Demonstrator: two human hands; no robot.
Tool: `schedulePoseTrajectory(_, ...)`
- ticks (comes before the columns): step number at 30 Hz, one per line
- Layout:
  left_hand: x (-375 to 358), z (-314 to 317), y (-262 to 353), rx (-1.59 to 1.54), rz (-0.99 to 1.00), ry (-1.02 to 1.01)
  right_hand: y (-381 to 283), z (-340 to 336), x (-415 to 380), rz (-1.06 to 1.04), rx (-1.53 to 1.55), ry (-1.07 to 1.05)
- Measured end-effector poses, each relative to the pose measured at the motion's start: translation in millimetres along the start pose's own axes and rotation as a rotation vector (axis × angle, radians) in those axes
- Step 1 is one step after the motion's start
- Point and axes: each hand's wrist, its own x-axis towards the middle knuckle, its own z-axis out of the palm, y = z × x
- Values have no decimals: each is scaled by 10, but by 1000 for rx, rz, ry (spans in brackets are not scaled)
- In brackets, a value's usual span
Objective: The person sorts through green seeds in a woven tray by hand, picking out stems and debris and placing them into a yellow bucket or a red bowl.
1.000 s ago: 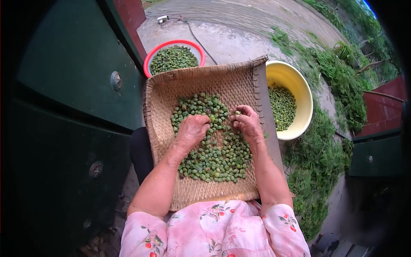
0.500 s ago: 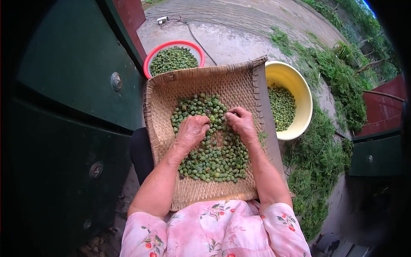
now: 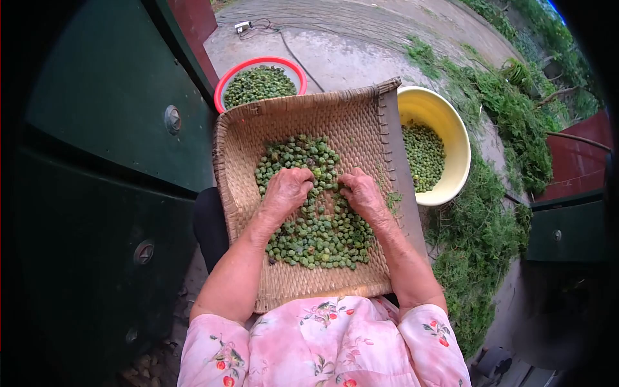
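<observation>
1. in the head view, we have many green fruits (image 3: 322,244) loose in the tray (image 3: 240,174); others fill part of the bowl (image 3: 219,95) and bucket (image 3: 456,161). we cannot tell which have been handled.
2. our left hand (image 3: 287,193) and right hand (image 3: 363,195) are at the fruits, apart from each other, fingers bent; we cannot tell whether their fingertips are together or clamped on anything.
3. we see bare weave along both sides, and a raised far rim.

no readable text, label, brand, number or sign on anything in head view.
</observation>
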Motion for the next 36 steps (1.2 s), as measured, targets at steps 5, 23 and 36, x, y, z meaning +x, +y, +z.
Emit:
schedulePoseTrajectory(5,4,-1,2,2,-29,-24,119,-30,23,80,422,51)
schedulePoseTrajectory(23,6,-16,16,5,-32,-15,96,-69,1,346,813,-45)
schedulePoseTrajectory(36,4,-17,-17,-9,-32,-2,-141,168,10,-60,-58,41)
